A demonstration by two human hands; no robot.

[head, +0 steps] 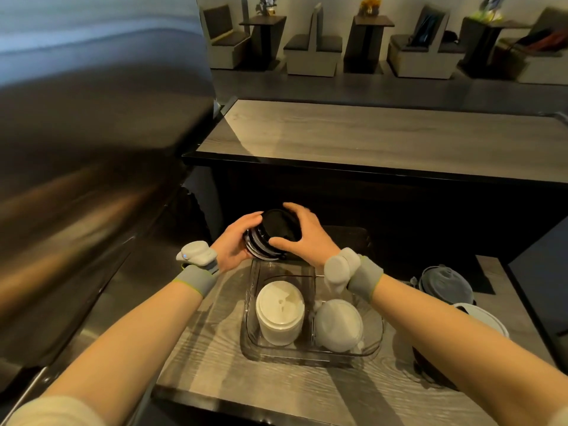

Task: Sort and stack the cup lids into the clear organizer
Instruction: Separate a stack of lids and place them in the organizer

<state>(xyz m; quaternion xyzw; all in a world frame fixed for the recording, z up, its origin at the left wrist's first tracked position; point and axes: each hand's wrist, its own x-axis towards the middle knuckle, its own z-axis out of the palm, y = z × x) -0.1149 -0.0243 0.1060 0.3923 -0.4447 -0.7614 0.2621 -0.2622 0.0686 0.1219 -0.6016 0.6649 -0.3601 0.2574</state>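
A broad steel surface (76, 179) fills the left side, hard against the wood-grain counter (215, 358) where the person works, so there is no spare room on that flank. Beyond the counter's far edge a dark drop and a longer wooden table (368, 139) lie well apart from the hands. On the counter sits the clear organizer (373, 342), its compartments open at the top: a stack of white lids (279, 312) stands in the near left one, a pile of frosted domed lids (338, 324) in the near right one, and the far compartment looks mostly bare. Just right of the organizer rest grey lids (444, 284) and a white lid (482, 318). The stack of black lids (272, 233), glossy and ribbed at the rims, is tilted above the organizer's far edge, gripped between both hands. The left hand (235, 241) cups its left side, and the right hand (302, 238) closes over its top and right side
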